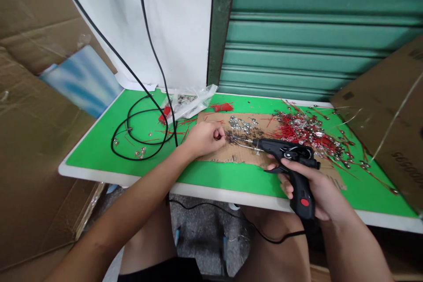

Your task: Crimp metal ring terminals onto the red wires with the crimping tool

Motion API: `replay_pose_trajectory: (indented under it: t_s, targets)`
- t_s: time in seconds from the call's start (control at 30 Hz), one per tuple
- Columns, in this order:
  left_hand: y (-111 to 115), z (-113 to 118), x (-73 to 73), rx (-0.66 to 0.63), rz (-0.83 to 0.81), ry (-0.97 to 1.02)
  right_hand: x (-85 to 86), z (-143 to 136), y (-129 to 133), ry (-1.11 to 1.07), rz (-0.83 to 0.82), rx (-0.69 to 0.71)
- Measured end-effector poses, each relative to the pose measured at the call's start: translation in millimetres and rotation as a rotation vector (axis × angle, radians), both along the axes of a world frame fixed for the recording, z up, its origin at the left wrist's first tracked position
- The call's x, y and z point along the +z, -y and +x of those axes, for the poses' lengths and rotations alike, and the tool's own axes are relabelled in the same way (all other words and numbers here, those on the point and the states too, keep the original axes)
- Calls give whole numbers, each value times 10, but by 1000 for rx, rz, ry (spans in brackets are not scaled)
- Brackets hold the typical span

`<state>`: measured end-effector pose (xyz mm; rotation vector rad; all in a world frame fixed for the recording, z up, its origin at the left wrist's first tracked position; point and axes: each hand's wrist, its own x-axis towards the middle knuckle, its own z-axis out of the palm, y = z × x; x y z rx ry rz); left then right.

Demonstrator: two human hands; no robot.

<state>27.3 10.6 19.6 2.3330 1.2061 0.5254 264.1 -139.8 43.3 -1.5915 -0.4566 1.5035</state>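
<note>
A person is sitting at a green tabletop (231, 181), working with both bare hands. The right hand (317, 185) is grasping a black soldering gun (297, 152) by its handle, fingers wrapping around it; the gun is pointing left over a scorched cardboard sheet (214, 154), its tip ending just beside the left fingertips. The left hand (205, 137) is pinching, thumb and forefinger together — what lies between them is too small to tell.

Behind the left hand, a clear plastic bag (201, 102) is lying on its side, holding small metal pieces (185, 99). A red bundle (165, 115) is resting at its left end — inside or beside it, I cannot tell. Silvery beads (243, 124) are sitting loose on the sheet, and a heap of red wires (294, 128) with metal ends is spreading to the right. A cardboard box (390, 132) is standing at the right, its inside hidden.
</note>
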Motion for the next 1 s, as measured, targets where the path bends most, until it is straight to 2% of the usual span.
replay_pose_trajectory:
  t_s: [0.33, 0.53, 0.7, 0.87, 1.0]
  targets:
    - [-5, 4, -15, 1, -3, 1, 43, -32, -20, -34, 32, -52]
    - [-6, 4, -5, 6, -2, -15, -5, -7, 1, -56, 43, -29]
    - [-9, 5, -32, -3, 17, -5, -54, 27, 36, -128, 137, -73]
    - [-8, 9, -34, -1, 18, -6, -30, 80, 86, -194, 267, -123]
    - [-5, 6, -19, -23, 14, 11, -29, 126, 128, -231, 299, -151]
